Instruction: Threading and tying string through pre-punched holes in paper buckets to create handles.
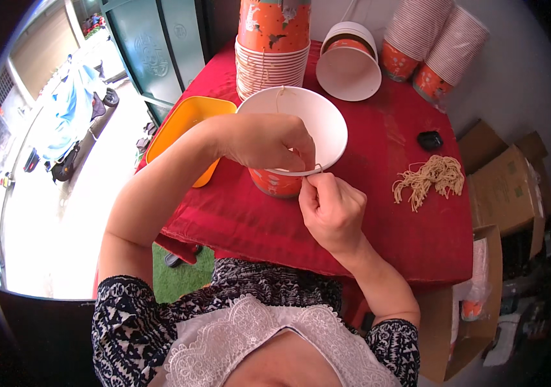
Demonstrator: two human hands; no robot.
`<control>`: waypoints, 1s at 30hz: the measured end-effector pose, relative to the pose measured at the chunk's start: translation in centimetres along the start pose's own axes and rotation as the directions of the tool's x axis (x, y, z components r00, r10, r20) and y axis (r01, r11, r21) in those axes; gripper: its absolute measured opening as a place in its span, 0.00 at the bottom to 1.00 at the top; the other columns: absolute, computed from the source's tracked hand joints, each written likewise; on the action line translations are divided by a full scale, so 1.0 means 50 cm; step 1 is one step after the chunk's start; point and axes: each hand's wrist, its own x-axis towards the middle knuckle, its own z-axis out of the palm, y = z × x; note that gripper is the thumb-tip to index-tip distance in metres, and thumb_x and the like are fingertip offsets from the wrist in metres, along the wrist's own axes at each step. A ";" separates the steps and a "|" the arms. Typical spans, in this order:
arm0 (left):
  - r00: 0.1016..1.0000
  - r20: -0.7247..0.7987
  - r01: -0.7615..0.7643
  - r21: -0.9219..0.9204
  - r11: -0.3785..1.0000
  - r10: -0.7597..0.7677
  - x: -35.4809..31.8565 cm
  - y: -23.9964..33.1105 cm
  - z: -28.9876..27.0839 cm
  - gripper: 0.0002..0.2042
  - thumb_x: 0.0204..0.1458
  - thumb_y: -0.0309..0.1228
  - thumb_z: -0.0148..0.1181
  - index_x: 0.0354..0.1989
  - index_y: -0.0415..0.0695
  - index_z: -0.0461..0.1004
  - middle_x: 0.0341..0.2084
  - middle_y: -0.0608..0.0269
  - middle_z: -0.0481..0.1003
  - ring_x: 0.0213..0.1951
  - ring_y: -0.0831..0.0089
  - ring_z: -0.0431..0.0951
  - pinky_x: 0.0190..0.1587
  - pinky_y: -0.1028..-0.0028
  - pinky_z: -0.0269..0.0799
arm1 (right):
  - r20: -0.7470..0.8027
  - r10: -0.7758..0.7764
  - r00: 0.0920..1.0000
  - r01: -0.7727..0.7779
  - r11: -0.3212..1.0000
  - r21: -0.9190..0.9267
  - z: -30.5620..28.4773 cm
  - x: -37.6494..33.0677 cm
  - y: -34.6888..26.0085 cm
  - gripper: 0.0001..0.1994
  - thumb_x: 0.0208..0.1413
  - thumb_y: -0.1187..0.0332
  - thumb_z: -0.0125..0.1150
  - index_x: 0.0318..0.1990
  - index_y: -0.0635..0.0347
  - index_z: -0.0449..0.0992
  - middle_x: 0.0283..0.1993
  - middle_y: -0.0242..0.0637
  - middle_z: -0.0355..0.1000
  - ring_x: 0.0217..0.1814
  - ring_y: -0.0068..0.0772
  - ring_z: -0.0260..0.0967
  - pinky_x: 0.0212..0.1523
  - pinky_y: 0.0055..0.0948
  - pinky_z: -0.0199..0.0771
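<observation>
An orange patterned paper bucket with a white inside stands upright at the near middle of the table. My left hand reaches over its rim, fingers curled down inside the near wall; what they grip, if anything, is hidden. Just outside the same stretch of rim, my right hand is closed in a pinch on a thin beige cord at the rim. Another piece of cord shows at the bucket's far rim. Behind stands a tall stack of similar buckets.
A yellow plastic bin sits left of the bucket. A heap of beige cords and a small black object lie to the right on the red tablecloth. A tipped bucket and wrapped bucket stacks stand behind; cardboard boxes flank the table.
</observation>
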 end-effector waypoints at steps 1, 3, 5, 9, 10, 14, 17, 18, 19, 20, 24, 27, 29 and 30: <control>1.000 0.001 -0.001 0.000 1.000 0.001 0.001 0.005 -0.001 0.11 0.54 0.31 0.55 0.39 0.39 0.81 0.33 0.54 0.80 0.38 0.64 0.79 0.43 0.69 0.72 | -0.016 0.010 1.000 -0.010 1.000 0.016 0.001 0.001 0.000 0.10 0.44 0.83 0.65 0.26 0.62 0.68 0.16 0.40 0.64 0.16 0.40 0.66 0.17 0.36 0.64; 0.995 0.048 0.083 0.042 0.996 -0.085 0.003 0.013 -0.002 0.09 0.56 0.29 0.57 0.39 0.38 0.80 0.33 0.55 0.79 0.37 0.64 0.78 0.43 0.69 0.71 | -0.027 -0.008 1.000 0.009 1.000 0.006 0.004 0.001 0.002 0.10 0.44 0.83 0.65 0.26 0.62 0.68 0.17 0.39 0.64 0.16 0.40 0.66 0.17 0.36 0.65; 0.994 0.047 0.099 0.046 0.994 -0.101 0.002 0.016 -0.002 0.08 0.57 0.30 0.57 0.38 0.39 0.80 0.32 0.56 0.79 0.36 0.65 0.78 0.42 0.69 0.71 | -0.036 -0.027 0.999 0.027 1.000 -0.001 0.006 -0.002 0.002 0.10 0.44 0.83 0.65 0.26 0.62 0.68 0.17 0.39 0.64 0.16 0.40 0.66 0.17 0.36 0.65; 0.996 0.010 0.085 0.010 0.996 -0.085 0.007 0.002 0.004 0.10 0.53 0.31 0.56 0.36 0.37 0.79 0.29 0.54 0.79 0.34 0.64 0.78 0.40 0.69 0.71 | -0.005 -0.072 0.997 0.071 0.993 -0.091 0.005 -0.006 0.005 0.11 0.48 0.79 0.65 0.25 0.60 0.66 0.18 0.37 0.64 0.17 0.37 0.67 0.17 0.33 0.67; 0.996 0.013 0.084 0.010 0.996 -0.084 0.008 0.003 0.003 0.10 0.53 0.31 0.56 0.36 0.37 0.79 0.29 0.54 0.79 0.34 0.64 0.78 0.40 0.69 0.71 | 0.004 -0.100 0.995 0.100 0.987 -0.128 0.005 -0.006 0.006 0.13 0.52 0.76 0.64 0.24 0.58 0.63 0.18 0.36 0.63 0.17 0.35 0.67 0.17 0.31 0.68; 0.996 0.011 0.091 0.025 0.996 -0.092 0.009 0.010 -0.001 0.10 0.52 0.31 0.56 0.34 0.37 0.78 0.28 0.54 0.78 0.33 0.64 0.78 0.39 0.68 0.72 | 0.004 -0.078 0.997 0.078 0.980 -0.185 0.002 -0.011 0.006 0.10 0.52 0.74 0.64 0.28 0.59 0.66 0.20 0.37 0.65 0.19 0.36 0.69 0.17 0.32 0.70; 0.992 -0.071 0.112 0.057 0.992 -0.108 0.000 0.001 0.000 0.10 0.53 0.31 0.55 0.33 0.37 0.78 0.27 0.54 0.78 0.32 0.64 0.77 0.38 0.68 0.72 | 0.105 0.073 0.992 -0.063 0.994 -0.091 -0.017 -0.017 -0.002 0.14 0.50 0.68 0.66 0.42 0.61 0.71 0.25 0.39 0.69 0.22 0.40 0.73 0.20 0.35 0.73; 0.983 -0.147 0.125 0.084 0.989 -0.112 -0.005 -0.004 -0.001 0.10 0.53 0.31 0.54 0.33 0.37 0.78 0.26 0.54 0.77 0.32 0.64 0.77 0.37 0.68 0.72 | 0.104 0.071 0.992 -0.062 0.994 -0.088 -0.023 -0.017 -0.001 0.14 0.50 0.68 0.66 0.42 0.61 0.71 0.25 0.39 0.69 0.22 0.40 0.73 0.20 0.35 0.73; 0.983 -0.147 0.125 0.083 0.989 -0.112 -0.007 -0.009 -0.004 0.10 0.53 0.31 0.54 0.33 0.37 0.78 0.26 0.54 0.77 0.32 0.64 0.77 0.37 0.68 0.72 | 0.127 0.069 0.989 -0.059 0.995 -0.086 -0.033 -0.015 0.000 0.14 0.50 0.69 0.66 0.42 0.61 0.71 0.25 0.39 0.69 0.22 0.40 0.72 0.20 0.35 0.73; 0.975 -0.176 0.141 0.036 0.989 -0.132 -0.010 -0.013 -0.007 0.10 0.53 0.31 0.53 0.33 0.36 0.77 0.26 0.54 0.77 0.31 0.65 0.77 0.37 0.68 0.72 | 0.149 0.067 0.986 -0.055 0.995 -0.084 -0.042 -0.012 0.002 0.14 0.49 0.70 0.66 0.42 0.61 0.71 0.26 0.39 0.69 0.22 0.40 0.72 0.20 0.35 0.73; 0.955 -0.223 0.186 -0.068 0.980 -0.197 -0.017 0.002 -0.016 0.12 0.55 0.30 0.51 0.29 0.35 0.76 0.23 0.56 0.76 0.29 0.66 0.77 0.35 0.68 0.72 | 0.196 -0.041 0.980 0.054 0.997 -0.063 -0.068 0.009 0.021 0.14 0.49 0.74 0.64 0.44 0.62 0.70 0.28 0.39 0.69 0.21 0.40 0.72 0.20 0.34 0.74; 0.940 -0.261 0.206 -0.086 0.975 -0.222 -0.017 0.014 -0.006 0.14 0.57 0.32 0.51 0.27 0.34 0.76 0.20 0.57 0.76 0.27 0.68 0.76 0.34 0.69 0.72 | 0.251 -0.028 0.967 0.037 0.999 -0.028 -0.082 0.044 0.027 0.13 0.50 0.74 0.64 0.42 0.62 0.70 0.28 0.42 0.71 0.23 0.41 0.74 0.22 0.36 0.75; 0.933 -0.286 0.199 -0.097 0.975 -0.219 -0.019 0.018 0.003 0.15 0.58 0.33 0.51 0.26 0.34 0.77 0.19 0.58 0.76 0.26 0.69 0.76 0.34 0.69 0.72 | 0.335 -0.023 0.942 0.024 1.000 0.000 -0.084 0.062 0.035 0.10 0.49 0.73 0.65 0.38 0.62 0.71 0.27 0.43 0.73 0.25 0.43 0.75 0.23 0.37 0.75; 0.938 -0.275 0.185 -0.111 0.976 -0.209 -0.021 0.018 0.005 0.15 0.58 0.33 0.51 0.26 0.34 0.77 0.19 0.58 0.76 0.26 0.70 0.76 0.34 0.69 0.71 | 0.334 -0.023 0.942 0.023 1.000 0.002 -0.081 0.064 0.045 0.10 0.49 0.73 0.65 0.38 0.62 0.71 0.27 0.43 0.73 0.25 0.43 0.75 0.23 0.37 0.75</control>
